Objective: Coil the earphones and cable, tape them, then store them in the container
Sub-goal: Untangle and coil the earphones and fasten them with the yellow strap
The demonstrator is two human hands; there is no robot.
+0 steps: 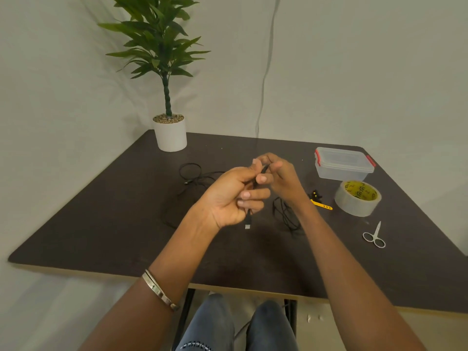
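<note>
The near worktop (126,249) lies bare along its front and left. On the right, the container (343,164), tape roll (358,198) and scissors (374,236) crowd together. The potted plant (169,133) blocks the far left corner.

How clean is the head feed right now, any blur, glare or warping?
Head view: wide-angle warping bows the dark table edges; lighting soft and even, no harsh glare; left hand and right hand slightly soft; the thin black cable barely separates from the tabletop.
</note>
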